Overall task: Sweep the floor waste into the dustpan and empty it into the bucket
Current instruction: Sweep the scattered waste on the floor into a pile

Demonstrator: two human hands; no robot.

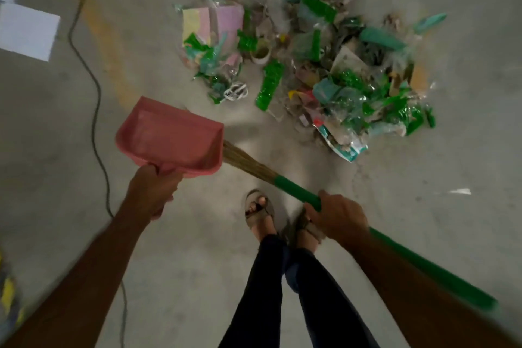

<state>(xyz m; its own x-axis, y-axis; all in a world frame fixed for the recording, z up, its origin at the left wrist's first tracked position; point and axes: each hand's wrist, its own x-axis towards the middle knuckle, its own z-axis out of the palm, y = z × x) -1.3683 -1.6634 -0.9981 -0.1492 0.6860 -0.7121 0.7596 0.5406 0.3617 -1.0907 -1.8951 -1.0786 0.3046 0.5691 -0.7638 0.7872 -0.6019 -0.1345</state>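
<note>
My left hand (151, 192) grips the handle of a pink dustpan (169, 137), held above the floor with its mouth pointing up-left; the pan looks empty. My right hand (337, 215) holds the green handle of a broom (291, 188). Its straw bristles (243, 159) run under the dustpan's right edge, their tips hidden. A heap of waste (319, 51), green wrappers, clear plastic, pastel paper and cardboard scraps, lies on the concrete floor beyond the pan and broom, apart from both. No bucket is in view.
A dark cable (93, 87) snakes along the floor at the left. White sheets (26, 31) lie at the far left edge. A small white scrap (461, 191) sits at the right. My sandalled feet (258, 213) stand just below the broom.
</note>
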